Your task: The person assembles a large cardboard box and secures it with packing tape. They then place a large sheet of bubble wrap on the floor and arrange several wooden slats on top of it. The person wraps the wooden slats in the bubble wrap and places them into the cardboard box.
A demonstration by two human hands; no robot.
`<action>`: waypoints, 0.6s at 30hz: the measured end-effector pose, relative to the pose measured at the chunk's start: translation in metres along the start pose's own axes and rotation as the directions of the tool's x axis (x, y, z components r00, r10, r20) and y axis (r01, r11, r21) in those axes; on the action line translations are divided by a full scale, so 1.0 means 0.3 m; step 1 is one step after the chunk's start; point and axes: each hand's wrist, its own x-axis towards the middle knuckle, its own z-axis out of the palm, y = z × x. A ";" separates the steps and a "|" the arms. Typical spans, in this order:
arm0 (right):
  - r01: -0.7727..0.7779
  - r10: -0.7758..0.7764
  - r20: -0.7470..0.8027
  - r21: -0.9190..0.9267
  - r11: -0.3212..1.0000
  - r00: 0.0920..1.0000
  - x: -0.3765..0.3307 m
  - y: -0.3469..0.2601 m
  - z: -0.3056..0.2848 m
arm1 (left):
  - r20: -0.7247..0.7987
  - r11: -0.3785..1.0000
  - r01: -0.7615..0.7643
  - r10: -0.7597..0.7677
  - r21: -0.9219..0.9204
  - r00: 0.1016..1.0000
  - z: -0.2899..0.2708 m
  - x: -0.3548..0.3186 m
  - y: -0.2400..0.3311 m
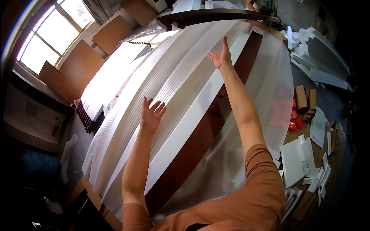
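Observation:
A long reddish-brown wooden board (206, 133) lies diagonally across a large sheet of translucent white packing foam (169, 77). Along the board's left side runs a white foam strip (189, 127). Over the ridged foam sheet, left of that strip, is my left hand (151, 116), fingers spread and nothing in them. Farther off, near the far part of the strip, my right hand (221, 57) is held with its thumb raised and fingers apart, also holding nothing. Both seem to hover above the foam; whether either touches it I cannot tell.
A dark curved wooden rail (216, 16) spans the far end, with another person's arm (252, 5) behind it. White foam pieces (295, 161), brown cardboard blocks (302, 99) and red plastic packs (296, 121) lie on the right. A wrapped slatted piece (110, 82) stands left.

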 end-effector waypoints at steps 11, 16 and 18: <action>0.719 -0.536 0.496 -0.328 0.612 0.683 -0.104 0.180 -0.195 | 0.336 0.982 0.171 -0.135 -0.080 0.932 0.218 -0.046 -0.111; -0.138 0.140 -0.018 0.099 0.986 0.990 -0.585 0.366 -0.060 | -0.081 0.944 0.313 -0.306 0.107 0.949 -0.091 -0.189 -0.177; -0.237 0.242 -0.058 0.078 0.968 0.969 -0.730 0.456 -0.047 | -0.212 0.942 0.313 -0.283 0.123 0.935 -0.238 -0.295 -0.154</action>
